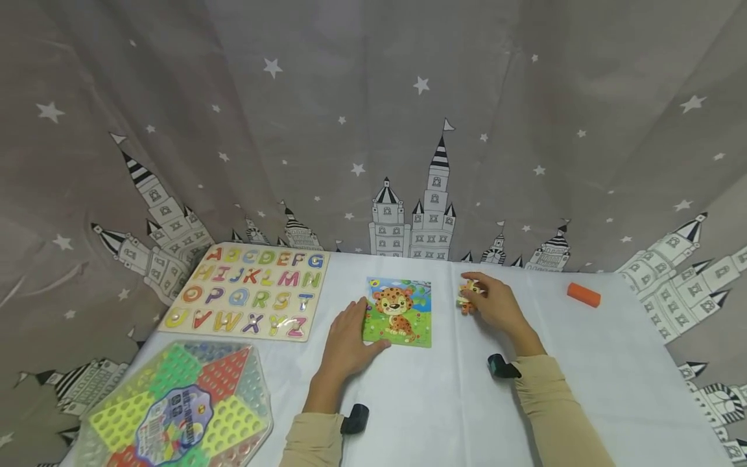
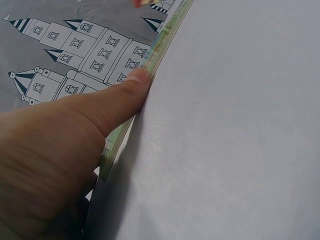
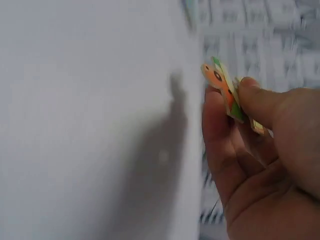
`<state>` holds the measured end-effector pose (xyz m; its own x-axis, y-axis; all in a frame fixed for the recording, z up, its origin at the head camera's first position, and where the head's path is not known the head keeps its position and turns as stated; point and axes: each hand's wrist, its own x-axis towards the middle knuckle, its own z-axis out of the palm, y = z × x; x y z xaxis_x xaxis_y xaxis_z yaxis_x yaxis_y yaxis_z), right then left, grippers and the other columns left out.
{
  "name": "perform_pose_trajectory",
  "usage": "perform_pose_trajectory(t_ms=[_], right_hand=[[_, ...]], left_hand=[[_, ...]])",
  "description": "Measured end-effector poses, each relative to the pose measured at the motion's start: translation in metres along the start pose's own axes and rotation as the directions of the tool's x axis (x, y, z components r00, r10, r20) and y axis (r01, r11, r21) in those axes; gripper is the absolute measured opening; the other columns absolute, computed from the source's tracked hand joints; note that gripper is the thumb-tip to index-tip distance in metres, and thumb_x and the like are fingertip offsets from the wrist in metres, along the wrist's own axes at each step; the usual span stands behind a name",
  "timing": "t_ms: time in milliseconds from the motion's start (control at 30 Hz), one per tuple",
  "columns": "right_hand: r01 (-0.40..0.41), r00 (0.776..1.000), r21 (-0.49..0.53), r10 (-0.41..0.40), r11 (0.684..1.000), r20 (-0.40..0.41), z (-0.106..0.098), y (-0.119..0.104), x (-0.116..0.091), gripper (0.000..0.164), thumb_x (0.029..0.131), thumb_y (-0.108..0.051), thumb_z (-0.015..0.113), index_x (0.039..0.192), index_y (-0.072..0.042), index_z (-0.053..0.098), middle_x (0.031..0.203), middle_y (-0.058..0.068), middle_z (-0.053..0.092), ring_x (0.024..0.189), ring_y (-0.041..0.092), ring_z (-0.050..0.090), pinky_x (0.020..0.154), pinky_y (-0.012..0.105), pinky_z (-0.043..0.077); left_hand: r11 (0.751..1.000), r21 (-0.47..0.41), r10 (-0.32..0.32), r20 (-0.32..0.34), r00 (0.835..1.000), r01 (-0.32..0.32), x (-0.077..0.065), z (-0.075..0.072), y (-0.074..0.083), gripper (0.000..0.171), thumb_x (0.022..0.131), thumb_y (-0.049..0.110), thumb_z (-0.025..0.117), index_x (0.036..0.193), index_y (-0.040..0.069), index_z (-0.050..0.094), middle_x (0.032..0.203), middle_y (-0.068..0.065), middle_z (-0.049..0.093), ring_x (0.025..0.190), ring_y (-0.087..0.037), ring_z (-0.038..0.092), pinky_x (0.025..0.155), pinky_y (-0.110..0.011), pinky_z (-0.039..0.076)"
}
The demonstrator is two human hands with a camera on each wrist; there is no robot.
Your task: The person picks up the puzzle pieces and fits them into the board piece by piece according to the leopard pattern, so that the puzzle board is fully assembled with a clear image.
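Note:
A square leopard picture puzzle [image 1: 399, 318] with a blue and green background lies flat on the white table. My left hand [image 1: 347, 340] rests at its lower left corner, the fingers along the left edge and the thumb [image 2: 131, 90] against the near edge. To the right of the puzzle, my right hand [image 1: 496, 303] pinches a few small puzzle pieces [image 3: 225, 87] between thumb and fingers. Orange, green and pale edges show on those pieces, held above the cloth and casting a shadow; part of them is hidden behind the thumb.
An alphabet board [image 1: 245, 292] with coloured letters lies at the back left. In front of it is a hexagonal game board in clear packaging [image 1: 233, 418]. An orange block [image 1: 583, 294] lies at the far right. A grey castle-print curtain [image 1: 327, 143] hangs behind the table.

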<state>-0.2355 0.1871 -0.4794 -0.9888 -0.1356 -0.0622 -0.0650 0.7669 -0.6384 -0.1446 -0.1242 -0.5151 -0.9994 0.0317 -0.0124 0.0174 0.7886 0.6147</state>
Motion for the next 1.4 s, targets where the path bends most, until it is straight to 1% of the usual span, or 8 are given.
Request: perform_pose_trajectory(t_ms=[200, 333, 467, 667, 800, 933, 1133, 1400], right_hand=[[0.079, 0.995, 0.082, -0.084, 0.993, 0.054, 0.025, -0.054, 0.001, 0.028, 0.094, -0.030, 0.074, 0.122, -0.023, 0.073, 0.125, 0.010, 0.072, 0.112, 0.029, 0.069, 0.095, 0.049, 0.057], [0.126, 0.985, 0.113, -0.138, 0.986, 0.106, 0.046, -0.073, 0.006, 0.028, 0.090, -0.028, 0.079, 0.118, -0.023, 0.077, 0.111, 0.005, 0.076, 0.100, 0.020, 0.070, 0.089, 0.041, 0.059], [0.168, 0.972, 0.080, -0.179, 0.982, 0.155, 0.062, -0.085, 0.010, 0.032, 0.089, -0.028, 0.080, 0.121, -0.023, 0.076, 0.103, 0.001, 0.075, 0.088, 0.012, 0.065, 0.079, 0.031, 0.057], [0.180, 0.967, -0.033, -0.170, 0.983, 0.191, 0.072, -0.094, 0.014, 0.042, 0.089, -0.026, 0.081, 0.130, -0.021, 0.072, 0.098, 0.000, 0.072, 0.079, 0.012, 0.056, 0.069, 0.026, 0.049], [0.183, 0.962, -0.071, -0.164, 0.980, 0.220, 0.073, -0.100, 0.014, 0.047, 0.089, -0.026, 0.081, 0.134, -0.019, 0.069, 0.113, 0.003, 0.074, 0.092, 0.016, 0.062, 0.085, 0.034, 0.056], [0.194, 0.955, -0.086, -0.168, 0.977, 0.243, 0.075, -0.103, 0.017, 0.050, 0.088, -0.025, 0.081, 0.135, -0.016, 0.068, 0.128, 0.006, 0.071, 0.107, 0.020, 0.066, 0.099, 0.039, 0.057], [0.218, 0.954, -0.087, -0.193, 0.972, 0.231, 0.079, -0.101, 0.020, 0.047, 0.084, -0.023, 0.084, 0.128, -0.012, 0.072, 0.106, 0.002, 0.067, 0.092, 0.016, 0.058, 0.085, 0.032, 0.054], [0.219, 0.960, -0.090, -0.198, 0.972, 0.196, 0.081, -0.101, 0.017, 0.048, 0.084, -0.022, 0.085, 0.128, -0.011, 0.072, 0.114, 0.004, 0.069, 0.096, 0.016, 0.060, 0.091, 0.035, 0.055]], left_hand=[[1.000, -0.003, 0.004, 0.000, 1.000, -0.004, 0.000, -0.001, 0.000, 0.102, 0.082, 0.049, 0.080, 0.160, 0.006, 0.030, 0.165, -0.015, 0.035, 0.156, -0.034, 0.027, 0.130, -0.052, 0.019], [1.000, -0.003, 0.006, 0.003, 1.000, -0.006, 0.000, -0.002, 0.001, 0.102, 0.083, 0.049, 0.080, 0.161, 0.006, 0.029, 0.165, -0.015, 0.035, 0.156, -0.034, 0.027, 0.130, -0.052, 0.019], [1.000, -0.004, 0.004, 0.010, 1.000, -0.004, 0.000, -0.001, 0.001, 0.102, 0.083, 0.049, 0.079, 0.161, 0.006, 0.029, 0.165, -0.015, 0.035, 0.156, -0.033, 0.026, 0.130, -0.052, 0.019], [1.000, 0.002, 0.006, 0.020, 1.000, -0.006, 0.000, 0.000, 0.002, 0.102, 0.084, 0.050, 0.079, 0.161, 0.006, 0.029, 0.166, -0.015, 0.034, 0.156, -0.033, 0.026, 0.130, -0.052, 0.020], [1.000, 0.012, 0.005, 0.010, 1.000, -0.006, 0.000, -0.001, 0.001, 0.101, 0.084, 0.049, 0.079, 0.161, 0.007, 0.029, 0.166, -0.014, 0.035, 0.156, -0.033, 0.027, 0.130, -0.051, 0.020], [1.000, 0.015, 0.009, 0.005, 1.000, -0.009, 0.000, -0.001, 0.001, 0.102, 0.084, 0.050, 0.079, 0.161, 0.006, 0.029, 0.166, -0.014, 0.035, 0.156, -0.032, 0.027, 0.130, -0.051, 0.020], [1.000, 0.017, 0.010, 0.006, 1.000, -0.010, 0.000, 0.000, 0.000, 0.102, 0.083, 0.050, 0.079, 0.161, 0.006, 0.029, 0.166, -0.014, 0.035, 0.156, -0.033, 0.027, 0.130, -0.051, 0.020], [1.000, 0.016, 0.025, -0.004, 1.000, -0.025, 0.001, 0.000, 0.000, 0.102, 0.083, 0.050, 0.080, 0.161, 0.006, 0.029, 0.165, -0.015, 0.036, 0.156, -0.034, 0.028, 0.130, -0.052, 0.021]])
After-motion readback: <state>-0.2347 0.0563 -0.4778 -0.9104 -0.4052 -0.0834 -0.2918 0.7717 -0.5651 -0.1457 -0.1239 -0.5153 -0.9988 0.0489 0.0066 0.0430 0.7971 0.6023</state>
